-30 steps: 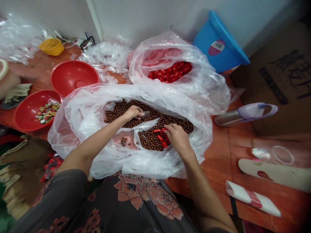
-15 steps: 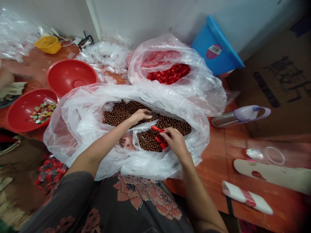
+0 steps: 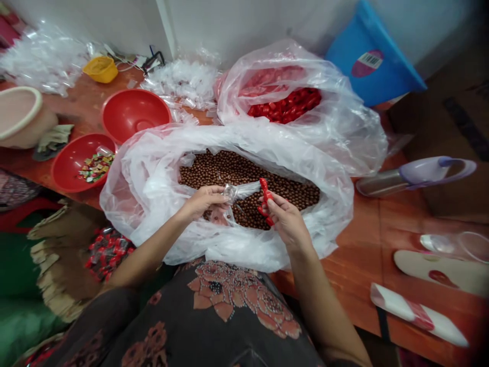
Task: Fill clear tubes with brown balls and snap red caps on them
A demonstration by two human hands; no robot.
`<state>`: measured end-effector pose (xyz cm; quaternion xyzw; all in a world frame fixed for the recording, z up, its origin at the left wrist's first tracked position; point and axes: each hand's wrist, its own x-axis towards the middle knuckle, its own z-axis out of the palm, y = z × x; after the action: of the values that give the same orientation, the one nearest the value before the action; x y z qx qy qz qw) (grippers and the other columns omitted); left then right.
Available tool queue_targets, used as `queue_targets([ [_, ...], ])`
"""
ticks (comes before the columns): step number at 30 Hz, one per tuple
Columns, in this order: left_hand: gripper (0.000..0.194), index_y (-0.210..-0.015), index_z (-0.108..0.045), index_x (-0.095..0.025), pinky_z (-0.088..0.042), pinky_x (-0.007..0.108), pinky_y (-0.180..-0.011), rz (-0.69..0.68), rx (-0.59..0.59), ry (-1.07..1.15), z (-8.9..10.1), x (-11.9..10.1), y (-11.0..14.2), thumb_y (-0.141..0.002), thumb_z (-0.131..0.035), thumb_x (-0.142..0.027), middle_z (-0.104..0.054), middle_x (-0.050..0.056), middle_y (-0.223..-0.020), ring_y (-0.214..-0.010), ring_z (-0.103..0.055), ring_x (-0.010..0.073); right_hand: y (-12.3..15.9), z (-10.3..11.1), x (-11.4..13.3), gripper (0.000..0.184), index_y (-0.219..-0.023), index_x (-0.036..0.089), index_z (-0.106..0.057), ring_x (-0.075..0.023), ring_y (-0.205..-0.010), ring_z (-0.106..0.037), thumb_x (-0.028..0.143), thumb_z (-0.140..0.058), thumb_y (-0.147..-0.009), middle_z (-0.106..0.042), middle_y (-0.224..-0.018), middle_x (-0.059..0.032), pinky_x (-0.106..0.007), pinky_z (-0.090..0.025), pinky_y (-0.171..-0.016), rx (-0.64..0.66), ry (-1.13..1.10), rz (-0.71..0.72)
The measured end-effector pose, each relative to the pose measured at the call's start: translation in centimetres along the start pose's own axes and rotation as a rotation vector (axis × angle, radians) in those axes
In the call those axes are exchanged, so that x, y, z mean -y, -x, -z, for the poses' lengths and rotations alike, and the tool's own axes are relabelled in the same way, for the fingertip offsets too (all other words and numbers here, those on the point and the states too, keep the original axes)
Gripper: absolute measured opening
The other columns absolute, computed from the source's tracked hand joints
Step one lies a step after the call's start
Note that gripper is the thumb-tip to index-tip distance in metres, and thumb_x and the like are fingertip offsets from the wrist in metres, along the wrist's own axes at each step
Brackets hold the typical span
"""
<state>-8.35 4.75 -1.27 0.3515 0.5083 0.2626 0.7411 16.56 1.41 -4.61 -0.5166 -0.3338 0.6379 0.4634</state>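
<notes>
"What have you got in your hands?"

"My left hand has its fingers closed on a small clear plastic bag. The fingers of my right hand are pinching a cluster of glossy red pieces."

"Where's all that?"

"Just above the brown beads, inside the big white plastic bag on the table. Another bag with red pieces sits right behind it."

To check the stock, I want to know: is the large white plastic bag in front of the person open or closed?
Open: the large white plastic bag is spread wide, and the brown balls inside lie in plain view.
</notes>
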Motion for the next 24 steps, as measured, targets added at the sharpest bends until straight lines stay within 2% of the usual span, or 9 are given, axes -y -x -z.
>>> queue_targets([
  [3,0.049,-0.115,-0.064,-0.015,-0.055,0.027,-0.063,-0.014,-0.017,0.017,-0.2,1.1,1.9,-0.07,-0.08,-0.029,-0.074,0.007,-0.084,-0.066,-0.069,0.0152,0.2,-1.5,-0.6,0.034,-0.099,0.025,-0.069,-0.015,-0.077,-0.065,0.045,-0.076,-0.073,-0.073,-0.099,-0.003,-0.033,-0.057,-0.075,0.069,0.0,-0.012],
  [8,0.049,-0.113,-0.065,-0.018,-0.057,0.028,-0.07,-0.196,-0.049,-0.002,-1.2,1.6,3.6,-0.069,-0.081,-0.029,-0.074,0.008,-0.104,-0.081,-0.071,0.0166,1.0,-3.1,-0.5,0.032,-0.099,0.025,-0.064,-0.016,-0.084,-0.067,0.043,-0.076,-0.075,-0.073,-0.106,-0.0042,-0.032,-0.057,-0.08,0.132,-0.01,-0.029],
  [15,0.045,-0.114,-0.065,-0.019,-0.056,0.027,-0.071,-0.286,-0.094,-0.087,-1.7,2.1,3.0,-0.072,-0.077,-0.03,-0.073,0.008,-0.107,-0.084,-0.069,0.0165,1.3,-3.9,0.2,0.032,-0.096,0.026,-0.061,-0.0165,-0.084,-0.068,0.046,-0.075,-0.075,-0.072,-0.101,-0.0025,-0.036,-0.058,-0.084,0.11,-0.019,0.049],
  [20,0.048,-0.119,-0.064,-0.019,-0.057,0.028,-0.073,-0.282,-0.073,-0.04,-1.4,2.8,2.2,-0.075,-0.077,-0.033,-0.071,0.009,-0.112,-0.088,-0.07,0.0177,1.3,-3.9,0.4,0.042,-0.112,0.029,-0.057,-0.0162,-0.083,-0.068,0.042,-0.074,-0.076,-0.069,-0.1,-0.0011,-0.036,-0.059,-0.083,0.077,-0.052,0.097],
  [24,0.048,-0.12,-0.064,-0.018,-0.057,0.028,-0.073,-0.252,-0.062,-0.049,-1.3,3.1,2.1,-0.077,-0.075,-0.036,-0.069,0.01,-0.117,-0.089,-0.07,0.0183,1.2,-3.6,0.5,0.041,-0.117,0.031,-0.059,-0.018,-0.09,-0.067,0.045,-0.068,-0.08,-0.069,-0.104,-0.0026,-0.037,-0.058,-0.083,0.096,0.069,0.164],
])
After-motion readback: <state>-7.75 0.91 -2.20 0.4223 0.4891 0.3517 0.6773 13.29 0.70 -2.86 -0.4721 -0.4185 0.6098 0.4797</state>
